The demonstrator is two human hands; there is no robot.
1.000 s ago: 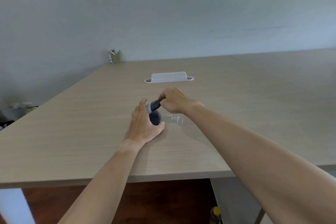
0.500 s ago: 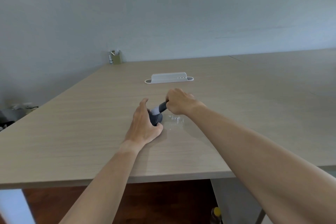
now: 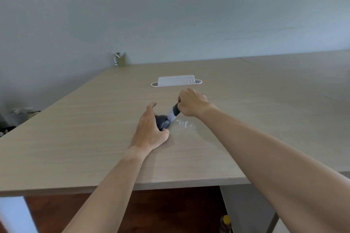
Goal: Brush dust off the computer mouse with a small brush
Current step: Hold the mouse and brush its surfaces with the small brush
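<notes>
at frame centre, the left hand is cupping the mouse, fingers curled round it; the right hand is gripping the brush, bristles touching the mouse's right side.

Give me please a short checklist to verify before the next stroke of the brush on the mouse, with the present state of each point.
1. Mouse held steady: ok, the left hand grips it on the table.
2. Brush firmly held: ok, the right hand is closed around its dark handle.
3. Bristles reach the mouse: ok, the pale tip appears to meet its right side.
4. Dust goes away from the mouse: ok, white specks lie on the table to its right.
5. Mouse surface clean: cannot tell, the left hand covers much of it.
6. White tray clear of the stroke: ok, it stands apart, farther back.
</notes>
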